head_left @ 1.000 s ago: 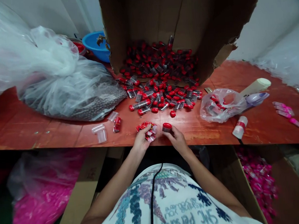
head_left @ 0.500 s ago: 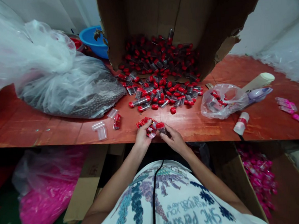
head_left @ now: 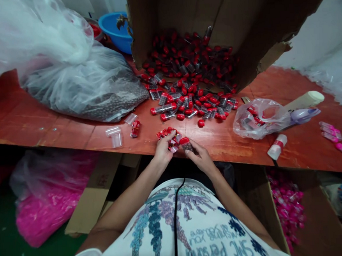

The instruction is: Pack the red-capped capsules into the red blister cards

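Observation:
At the table's front edge my left hand point(head_left: 163, 149) is closed on a bunch of small red printed labels point(head_left: 171, 137). Close beside it, my right hand point(head_left: 201, 155) grips a small clear bottle with a red cap point(head_left: 185, 143), dark contents showing through its wall. The bottle's cap end points toward the labels. Beyond the hands lies a heap of similar red-capped bottles point(head_left: 186, 99), spilling out of a cardboard box point(head_left: 240, 29) laid on its side. To the left, a red-labelled roll or bottle point(head_left: 135, 129) lies near clear empty tubes point(head_left: 116, 139).
A big plastic bag of dark beads point(head_left: 98, 86) rests on the left of the red table point(head_left: 81, 140). On the right are a small plastic bag point(head_left: 247, 128), a white bottle point(head_left: 277, 146) and pink-capped tubes point(head_left: 331, 130). Below stand a pink-filled bag point(head_left: 47, 206) and an open carton point(head_left: 320, 211).
The view has turned and tilted slightly. Both hands keep their hold on the labels and the bottle, with hardly any movement between them.

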A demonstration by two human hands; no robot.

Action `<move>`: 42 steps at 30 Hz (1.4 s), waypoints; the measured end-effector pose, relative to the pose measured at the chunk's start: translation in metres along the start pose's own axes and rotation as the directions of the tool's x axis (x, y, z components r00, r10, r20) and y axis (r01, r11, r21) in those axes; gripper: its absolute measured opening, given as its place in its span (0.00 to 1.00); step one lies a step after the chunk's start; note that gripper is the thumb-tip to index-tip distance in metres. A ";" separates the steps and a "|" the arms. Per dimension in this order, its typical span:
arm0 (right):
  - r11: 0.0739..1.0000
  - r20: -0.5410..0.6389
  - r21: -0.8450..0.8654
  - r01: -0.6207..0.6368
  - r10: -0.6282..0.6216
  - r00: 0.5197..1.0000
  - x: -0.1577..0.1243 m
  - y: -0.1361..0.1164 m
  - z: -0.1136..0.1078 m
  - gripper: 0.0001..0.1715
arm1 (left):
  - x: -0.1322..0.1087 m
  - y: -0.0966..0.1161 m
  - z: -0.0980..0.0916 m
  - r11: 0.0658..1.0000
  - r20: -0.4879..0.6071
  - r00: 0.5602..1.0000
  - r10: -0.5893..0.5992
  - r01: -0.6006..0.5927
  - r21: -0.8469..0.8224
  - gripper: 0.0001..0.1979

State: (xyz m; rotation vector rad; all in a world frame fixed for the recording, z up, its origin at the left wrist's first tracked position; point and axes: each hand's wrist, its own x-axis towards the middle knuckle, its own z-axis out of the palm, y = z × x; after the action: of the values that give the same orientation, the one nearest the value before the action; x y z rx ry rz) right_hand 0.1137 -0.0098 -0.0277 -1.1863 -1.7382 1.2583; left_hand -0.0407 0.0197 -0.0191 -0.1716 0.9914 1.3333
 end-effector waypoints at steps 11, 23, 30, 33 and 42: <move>0.998 -0.060 0.051 -0.044 0.047 0.997 -0.002 0.005 0.003 0.30 | 0.003 -0.005 -0.007 0.999 0.015 0.999 0.040 -0.040 0.004 0.06; 0.999 -0.064 0.027 -0.023 0.024 0.998 -0.005 0.003 0.005 0.29 | 0.000 -0.008 -0.008 0.998 0.009 1.000 0.030 -0.030 0.047 0.07; 0.999 0.014 -0.035 0.030 -0.029 0.999 -0.008 -0.001 0.001 0.27 | 0.000 -0.002 -0.008 0.999 -0.025 0.999 0.024 -0.025 -0.026 0.06; 0.999 0.026 -0.028 0.036 -0.035 0.999 -0.009 -0.001 0.002 0.27 | 0.001 -0.002 -0.007 0.999 -0.015 1.000 0.022 -0.022 -0.025 0.06; 0.995 -0.008 0.084 -0.053 0.054 0.999 -0.010 0.005 0.010 0.27 | 0.000 -0.013 -0.013 0.996 0.019 0.997 0.081 -0.082 0.028 0.10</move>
State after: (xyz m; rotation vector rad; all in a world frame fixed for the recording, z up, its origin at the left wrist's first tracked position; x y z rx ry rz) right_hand 0.1100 -0.0216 -0.0353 -1.1955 -1.6399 1.3416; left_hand -0.0356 0.0080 -0.0321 -0.0981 1.0103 1.3921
